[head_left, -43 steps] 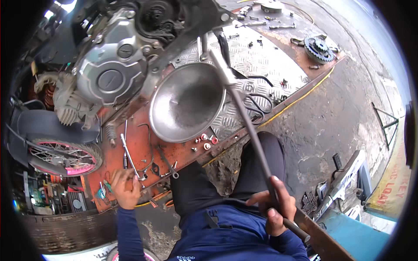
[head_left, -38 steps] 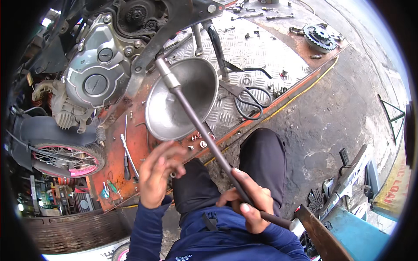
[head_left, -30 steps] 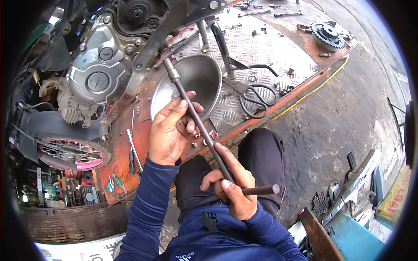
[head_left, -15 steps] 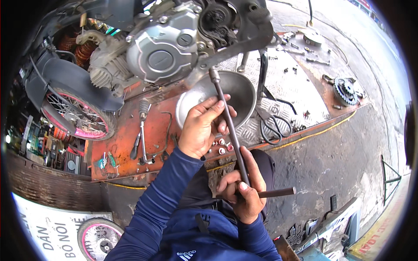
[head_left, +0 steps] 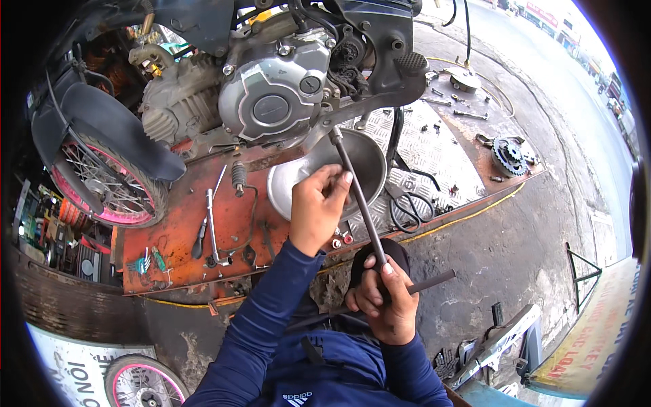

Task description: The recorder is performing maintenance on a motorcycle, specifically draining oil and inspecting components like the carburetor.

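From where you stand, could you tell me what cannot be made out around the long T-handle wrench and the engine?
All in the head view:
- The tip of the T-handle wrench and whatever fastener it meets under the engine: hidden by the frame.
- The inside of the metal bowl: partly covered by the left hand.
- The wrench's crossbar: half hidden in the right hand.
- Small parts on the orange platform: too small to identify.
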{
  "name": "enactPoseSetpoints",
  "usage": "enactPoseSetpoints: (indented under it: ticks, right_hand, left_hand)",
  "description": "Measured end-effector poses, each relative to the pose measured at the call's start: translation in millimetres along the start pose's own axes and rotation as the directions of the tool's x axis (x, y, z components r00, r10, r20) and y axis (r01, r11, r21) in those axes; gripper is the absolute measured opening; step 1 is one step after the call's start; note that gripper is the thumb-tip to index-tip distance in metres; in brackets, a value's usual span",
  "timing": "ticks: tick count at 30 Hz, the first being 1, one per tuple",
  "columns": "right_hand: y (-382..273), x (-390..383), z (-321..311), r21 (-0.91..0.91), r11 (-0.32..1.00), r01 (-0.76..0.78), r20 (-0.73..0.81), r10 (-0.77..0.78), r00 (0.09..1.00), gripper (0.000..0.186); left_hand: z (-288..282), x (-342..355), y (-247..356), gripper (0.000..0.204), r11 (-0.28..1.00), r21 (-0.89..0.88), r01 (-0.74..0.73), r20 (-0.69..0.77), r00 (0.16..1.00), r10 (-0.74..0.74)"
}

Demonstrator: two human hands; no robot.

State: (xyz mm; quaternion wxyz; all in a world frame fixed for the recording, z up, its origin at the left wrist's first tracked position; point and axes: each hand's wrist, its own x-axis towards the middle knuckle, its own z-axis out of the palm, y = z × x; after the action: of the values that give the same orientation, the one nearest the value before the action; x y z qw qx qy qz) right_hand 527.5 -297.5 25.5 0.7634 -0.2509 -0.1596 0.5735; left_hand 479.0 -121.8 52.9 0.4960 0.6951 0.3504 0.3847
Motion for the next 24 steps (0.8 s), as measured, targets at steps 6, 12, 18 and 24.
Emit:
enactPoseSetpoints:
  ticks: [6, 12, 18, 24]
  right_hand:
    - [24, -5, 9, -0.159, 0.970, 0.185, -0.102, -0.202, 0.974, 0.029]
    - [30, 4, 5, -0.379, 0.913, 0.151, -0.208, -0.243, 0.948, 0.021]
    - [33, 12, 5, -0.379, 0.908, 0.180, -0.197, -0.270, 0.943, 0.027]
    - [32, 10, 0, -0.572, 0.805, 0.155, -0.212, -0.328, 0.921, 0.031]
  left_hand:
    - [50, -72, 64, 0.040, 0.769, 0.154, -0.620, 0.445, 0.739, 0.506]
    - [67, -74, 73, 0.037, 0.908, 0.167, -0.383, 0.861, 0.505, 0.055]
    - [62, -81, 72, 0.031, 0.886, 0.166, -0.432, 0.804, 0.580, 0.132]
    - [67, -85, 59, 0.027, 0.878, 0.146, -0.456, 0.773, 0.606, 0.186]
